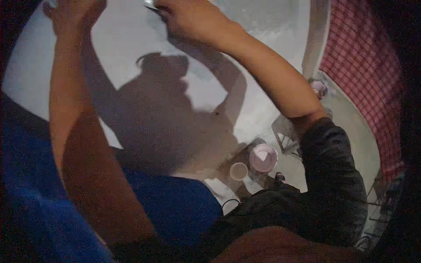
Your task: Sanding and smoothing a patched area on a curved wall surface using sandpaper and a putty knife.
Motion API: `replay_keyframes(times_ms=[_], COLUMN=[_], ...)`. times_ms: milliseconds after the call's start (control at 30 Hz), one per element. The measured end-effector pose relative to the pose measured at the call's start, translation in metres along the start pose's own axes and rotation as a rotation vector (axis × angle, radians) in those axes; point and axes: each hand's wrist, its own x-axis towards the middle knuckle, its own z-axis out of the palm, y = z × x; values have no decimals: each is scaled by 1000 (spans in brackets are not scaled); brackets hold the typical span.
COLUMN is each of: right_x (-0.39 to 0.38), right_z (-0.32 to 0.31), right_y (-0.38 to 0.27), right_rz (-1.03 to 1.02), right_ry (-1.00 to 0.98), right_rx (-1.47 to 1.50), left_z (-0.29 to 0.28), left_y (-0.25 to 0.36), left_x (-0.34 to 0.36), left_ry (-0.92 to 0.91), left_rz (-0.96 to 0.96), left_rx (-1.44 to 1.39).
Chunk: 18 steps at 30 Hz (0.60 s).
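Note:
My right hand (186,19) is closed on a flat metal-bladed tool (150,4) at the top edge, up against a whitish wall (125,30). Only a shiny corner of the blade and a dark edge show, so its exact kind is unclear. To the left, my left hand (74,19) is raised near the same wall, and the top of the picture cuts off its fingers. Whether it holds anything cannot be seen. A greyish, smeared patch (263,17) marks the wall right of my right hand. Shadows of my head and arms fall across the wall between them.
Below stand a pink bucket (263,158) with a pale triangular patch inside and a smaller beige round container (239,171). A red checked cloth (364,79) hangs at the right. Blue cloth (175,201) lies at the lower left. A small pinkish object (319,88) sits near the wall's edge.

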Motion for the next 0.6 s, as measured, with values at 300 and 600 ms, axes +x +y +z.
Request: replay_keyframes(times_ms=[300, 600], right_x=[-15, -19], right_z=[-14, -44], right_y=[0, 9], right_rz=[185, 128], right_ry=[-122, -131], right_rx=[8, 35], left_z=[-18, -43], left_y=[8, 13], left_x=[0, 5], left_ry=[13, -26], left_rz=[-28, -40], left_rx=[-146, -130])
